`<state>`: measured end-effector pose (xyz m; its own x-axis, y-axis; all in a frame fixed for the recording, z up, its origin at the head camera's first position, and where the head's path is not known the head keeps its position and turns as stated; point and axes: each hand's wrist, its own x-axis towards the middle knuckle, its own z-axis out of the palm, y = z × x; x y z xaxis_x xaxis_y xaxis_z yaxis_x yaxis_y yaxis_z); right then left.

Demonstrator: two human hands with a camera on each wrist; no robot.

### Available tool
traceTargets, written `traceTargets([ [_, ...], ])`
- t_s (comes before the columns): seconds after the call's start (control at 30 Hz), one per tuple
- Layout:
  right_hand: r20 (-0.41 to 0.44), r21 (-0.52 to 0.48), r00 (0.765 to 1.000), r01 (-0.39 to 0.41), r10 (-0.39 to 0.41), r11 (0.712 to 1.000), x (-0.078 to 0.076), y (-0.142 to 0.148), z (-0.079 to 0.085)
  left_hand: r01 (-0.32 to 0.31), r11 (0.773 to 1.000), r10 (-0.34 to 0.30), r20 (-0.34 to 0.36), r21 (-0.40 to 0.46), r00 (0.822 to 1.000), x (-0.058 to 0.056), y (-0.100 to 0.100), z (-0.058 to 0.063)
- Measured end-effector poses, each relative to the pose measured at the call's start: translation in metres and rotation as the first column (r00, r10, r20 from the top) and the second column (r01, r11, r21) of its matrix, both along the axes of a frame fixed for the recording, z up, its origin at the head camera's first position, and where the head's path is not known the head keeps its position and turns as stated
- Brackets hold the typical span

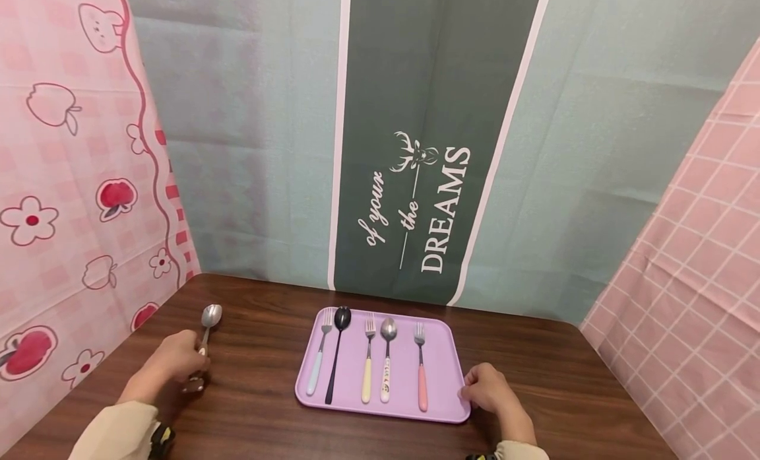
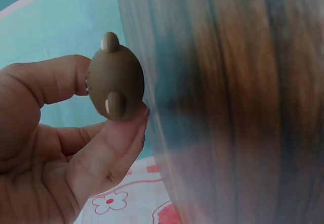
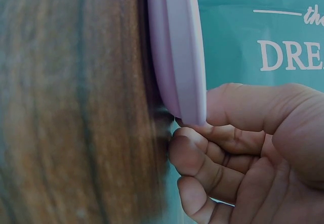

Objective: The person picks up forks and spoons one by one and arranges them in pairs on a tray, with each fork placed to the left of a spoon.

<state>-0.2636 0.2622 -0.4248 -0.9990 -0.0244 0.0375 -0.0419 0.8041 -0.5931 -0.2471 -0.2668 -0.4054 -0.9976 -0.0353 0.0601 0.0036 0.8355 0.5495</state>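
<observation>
My left hand [image 1: 173,360] pinches the handle of a metal spoon [image 1: 211,315] at the left of the table. The spoon's brown, bear-shaped handle end [image 2: 115,82] shows between thumb and fingers in the left wrist view. My right hand [image 1: 489,387] grips the right rim of a lilac tray [image 1: 442,354], its thumb and fingers at the edge. On the tray lie a light-blue-handled fork [image 1: 316,367], a black spoon [image 1: 336,358], a yellow-handled fork [image 1: 367,377], a spoon with a patterned white handle [image 1: 386,377] and a pink-handled fork [image 1: 422,384].
The dark wooden table [image 1: 255,354] reaches back to a green and grey-blue curtain [image 1: 267,150] with white lettering. Pink patterned cloth [image 1: 65,150] hangs at the left, and pink checked cloth [image 1: 695,262] at the right.
</observation>
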Motion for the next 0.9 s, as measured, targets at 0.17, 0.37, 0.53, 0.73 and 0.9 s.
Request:
traceTargets([
  [0.17, 0.001, 0.003, 1.0, 0.003, -0.003, 1.0, 0.0, -0.001, 0.001, -0.005, 1.0, 0.005, 0.006, 0.025, 1.0, -0.001, 0.007, -0.001],
  [0.37, 0.0, 0.001, 1.0, 0.001, -0.001, 1.0, 0.0, -0.001, 0.002, -0.011, 0.998, 0.01, 0.02, 0.066, 1.0, -0.001, 0.015, -0.005],
  [0.53, 0.0, 0.001, 1.0, 0.004, -0.004, 1.0, 0.0, -0.001, 0.001, -0.008, 0.992, 0.006, 0.023, 0.127, 1.0, -0.003, 0.024, -0.007],
  [0.73, 0.008, 0.001, 1.0, 0.008, -0.008, 1.0, 0.0, -0.001, 0.001, 0.023, 0.987, -0.025, 0.011, 0.156, 1.0, -0.005, 0.034, -0.005],
  [0.9, 0.003, 0.002, 1.0, 0.003, -0.003, 1.0, 0.0, 0.0, 0.001, 0.027, 0.984, -0.03, 0.015, 0.177, 0.999, -0.008, 0.04, -0.004],
])
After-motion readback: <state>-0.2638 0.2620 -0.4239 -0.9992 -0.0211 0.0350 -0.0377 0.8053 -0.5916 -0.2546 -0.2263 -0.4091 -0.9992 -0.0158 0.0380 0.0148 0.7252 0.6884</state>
